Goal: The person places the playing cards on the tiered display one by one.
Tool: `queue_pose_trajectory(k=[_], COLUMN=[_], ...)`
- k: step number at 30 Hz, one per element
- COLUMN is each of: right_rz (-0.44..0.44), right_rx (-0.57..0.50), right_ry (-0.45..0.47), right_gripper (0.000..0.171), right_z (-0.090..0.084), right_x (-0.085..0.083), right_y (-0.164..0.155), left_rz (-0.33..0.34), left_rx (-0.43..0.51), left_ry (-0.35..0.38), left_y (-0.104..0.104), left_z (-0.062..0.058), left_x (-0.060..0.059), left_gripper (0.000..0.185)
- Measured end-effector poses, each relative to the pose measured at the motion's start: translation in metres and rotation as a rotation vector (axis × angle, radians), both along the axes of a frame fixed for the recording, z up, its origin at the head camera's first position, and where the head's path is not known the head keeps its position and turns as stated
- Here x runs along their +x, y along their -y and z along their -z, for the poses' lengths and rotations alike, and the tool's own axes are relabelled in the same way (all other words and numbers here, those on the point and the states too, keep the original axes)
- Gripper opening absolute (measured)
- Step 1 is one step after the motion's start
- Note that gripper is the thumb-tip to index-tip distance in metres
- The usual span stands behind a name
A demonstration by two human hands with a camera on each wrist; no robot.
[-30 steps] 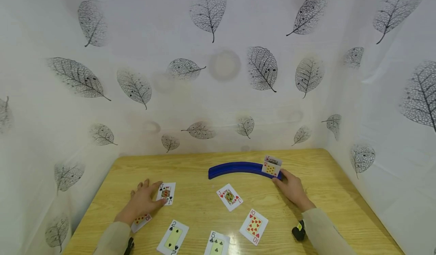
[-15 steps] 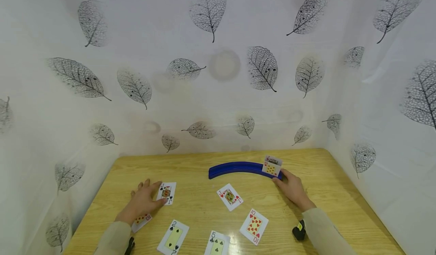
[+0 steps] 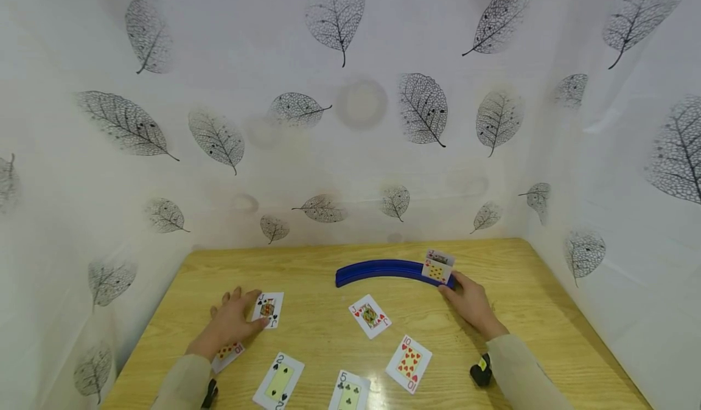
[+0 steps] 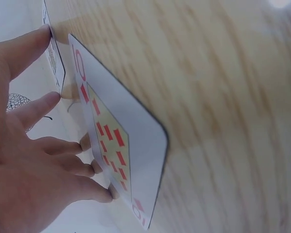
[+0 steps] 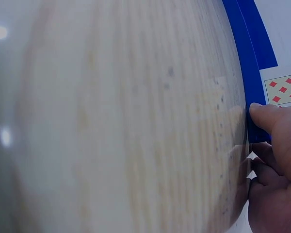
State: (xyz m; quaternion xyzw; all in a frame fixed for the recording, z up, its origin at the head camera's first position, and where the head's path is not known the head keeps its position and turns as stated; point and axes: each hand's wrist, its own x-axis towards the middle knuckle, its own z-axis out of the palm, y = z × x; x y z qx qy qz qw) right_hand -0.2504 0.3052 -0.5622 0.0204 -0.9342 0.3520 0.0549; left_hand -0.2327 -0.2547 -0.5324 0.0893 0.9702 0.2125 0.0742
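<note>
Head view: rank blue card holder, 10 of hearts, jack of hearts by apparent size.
1. blue card holder, clearly largest.
2. 10 of hearts and jack of hearts look alike; the 10 lies nearer the camera, so unranked.

Wooden table (glossy), seemingly plastic card holder.

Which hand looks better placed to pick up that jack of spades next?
Left. The left hand already rests its fingers on the jack of spades, while the right hand is far off, touching the blue card holder.

We are looking at a light wooden table standing in a corner — white sheeting printed with grey skeleton leaves is enclosing it.
</note>
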Motion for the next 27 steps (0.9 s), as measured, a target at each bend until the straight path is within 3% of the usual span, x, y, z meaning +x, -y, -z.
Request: queue_pose_trajectory(k=[9, 16, 27], right_rz=[0.003, 0.009, 0.003], right_rx=[-0.009, -0.009, -0.014], right_ry=[0.020, 0.030, 0.018], right_gripper=[0.065, 0.065, 0.064], right_z=[-0.0001, -0.0003, 0.0006], right_x=[0.0001, -0.0004, -0.0003], right_y=[-0.0009, -0.0010, -0.0014], left_rz=[-0.027, -0.065, -0.104], left_rx=[0.018, 0.098, 0.280], left_ry=[0.025, 0.030, -0.101], left_y=[-0.0022, -0.0045, -0.0095], left_z=[-0.0028, -0.0020, 0.0046], left_x=[-0.0005, -0.0012, -0.0070], left_gripper=[0.082, 0.082, 0.050])
